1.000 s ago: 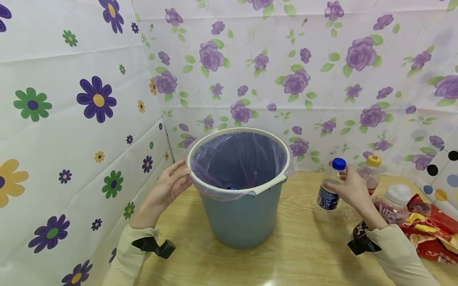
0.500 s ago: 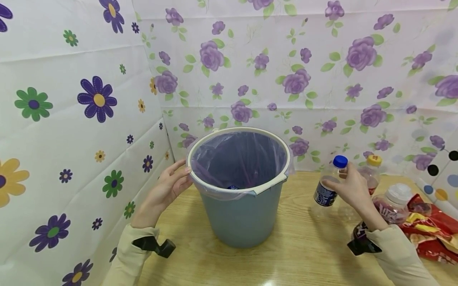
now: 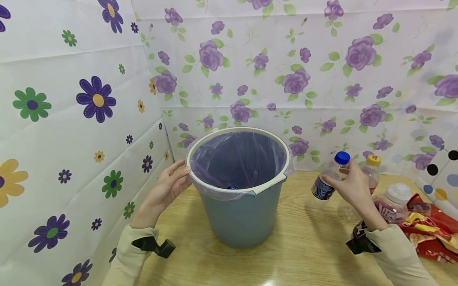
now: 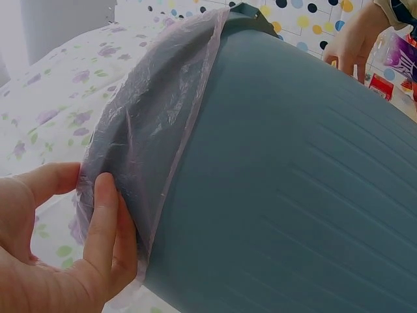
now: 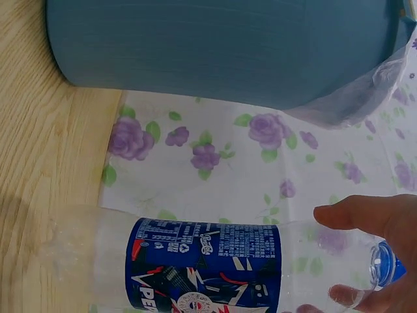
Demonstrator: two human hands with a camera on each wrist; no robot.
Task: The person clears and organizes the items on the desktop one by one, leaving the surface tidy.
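Note:
A blue-grey bucket [image 3: 240, 222] with a cream rim stands on the table, lined with a thin pinkish plastic bag [image 4: 172, 98]. My left hand [image 3: 167, 190] pinches the bucket's left rim, thumb and fingers on either side of the bag-covered edge in the left wrist view. To the right, my right hand [image 3: 352, 184] grips a clear plastic Pepsi bottle [image 3: 323, 188] just below its blue cap. The bottle leans, cap to the right and base toward the bucket. Its blue label [image 5: 205, 261] faces the right wrist camera, and the inside looks drained of drink. Something small and blue [image 3: 232, 187] shows inside the bucket.
Behind my right hand stands a yellow-capped bottle [image 3: 373, 169]. A white-capped bottle [image 3: 395, 202], a dark-labelled bottle [image 3: 359, 230] partly under my wrist and red snack bags [image 3: 434, 234] crowd the table's right side. Flowered sheets [image 3: 250, 79] hang at the back and left.
The Pepsi bottle has tilted further, its cap moving right and up and its base swinging left and up. My left hand and the bucket have stayed in place.

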